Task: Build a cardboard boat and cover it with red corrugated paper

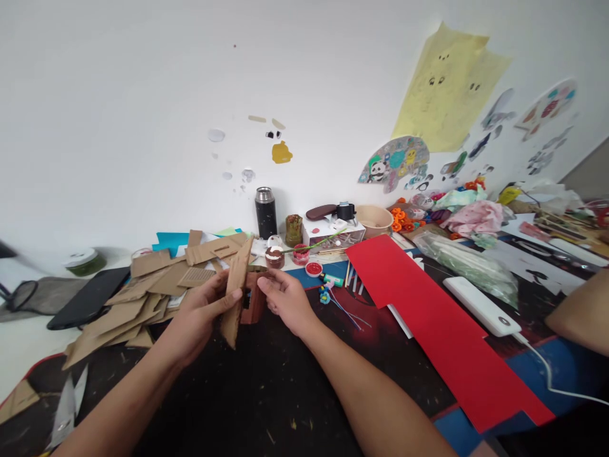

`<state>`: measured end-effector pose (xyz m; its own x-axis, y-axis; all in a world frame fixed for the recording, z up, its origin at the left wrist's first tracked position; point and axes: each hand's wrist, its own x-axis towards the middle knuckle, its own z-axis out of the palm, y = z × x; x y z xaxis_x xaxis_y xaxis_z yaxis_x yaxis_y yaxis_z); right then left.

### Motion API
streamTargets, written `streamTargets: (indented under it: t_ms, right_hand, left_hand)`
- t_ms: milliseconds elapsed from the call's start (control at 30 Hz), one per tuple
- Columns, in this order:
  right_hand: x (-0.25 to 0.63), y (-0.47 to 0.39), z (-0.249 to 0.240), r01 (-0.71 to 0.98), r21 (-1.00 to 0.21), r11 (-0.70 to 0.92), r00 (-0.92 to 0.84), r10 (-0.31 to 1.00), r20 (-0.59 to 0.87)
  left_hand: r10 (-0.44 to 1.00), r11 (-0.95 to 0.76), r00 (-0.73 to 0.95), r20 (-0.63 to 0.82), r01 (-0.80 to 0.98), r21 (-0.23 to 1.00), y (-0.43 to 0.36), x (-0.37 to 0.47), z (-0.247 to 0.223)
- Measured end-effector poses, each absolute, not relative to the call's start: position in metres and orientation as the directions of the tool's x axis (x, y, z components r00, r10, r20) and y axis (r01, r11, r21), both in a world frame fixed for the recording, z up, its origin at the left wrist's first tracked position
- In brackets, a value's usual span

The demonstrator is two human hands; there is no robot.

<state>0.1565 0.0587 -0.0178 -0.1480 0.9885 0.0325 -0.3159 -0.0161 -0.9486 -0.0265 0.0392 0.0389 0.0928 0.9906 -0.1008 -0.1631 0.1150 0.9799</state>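
Note:
My left hand (202, 314) is closed around a long, narrow piece of corrugated cardboard (236, 285), its thumb lying across the front. The cardboard stands tilted against the near left side of a small reddish-brown box-like piece (255, 306) with dark openings cut in it. My right hand (287, 301) pinches the right side of that brown piece between thumb and fingers. Both are held up over the dark mat (247, 393). The cardboard hides part of the brown piece, and whether the two are joined I cannot tell.
Cardboard scraps (143, 304) are heaped at left, near scissors (69, 406) and a black tablet-like slab (90, 295). Behind stand open paint jars (275, 257) and a black flask (265, 212). Rightward lie a red sheet (442, 336), a white corded device (483, 306) and another person's arm (580, 311).

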Motion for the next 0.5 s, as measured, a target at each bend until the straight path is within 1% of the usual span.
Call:
streamTargets:
  t_ms: [100, 167, 233, 333, 500]
  right_hand:
    - [0.1579, 0.0576, -0.0141, -0.372, -0.928, 0.005, -0.189, 0.979, 0.081]
    - [0.1592, 0.0574, -0.0129, -0.383, -0.924, 0.005, -0.179, 0.981, 0.08]
    - [0.1599, 0.0576, -0.0129, -0.388, -0.921, 0.0, -0.167, 0.983, 0.071]
    - [0.1592, 0.0579, -0.0143, -0.397, -0.918, -0.013, -0.183, 0.981, 0.065]
    - [0.1574, 0.0574, -0.0159, -0.415, -0.909, -0.042, -0.196, 0.98, 0.044]
  left_hand:
    - [0.993, 0.122, 0.03, -0.118, -0.225, 0.967, 0.0409, -0.0284, 0.0417]
    - [0.982, 0.173, -0.024, -0.186, -0.268, 0.948, 0.0424, -0.0301, 0.043]
    - [0.961, 0.253, -0.027, -0.274, -0.307, 0.917, 0.0434, -0.0314, 0.0433]
    - [0.921, 0.384, 0.071, -0.382, -0.327, 0.864, 0.0422, -0.0315, 0.0425]
    - [0.863, 0.504, 0.22, -0.455, -0.329, 0.798, 0.0354, -0.0254, 0.0419]
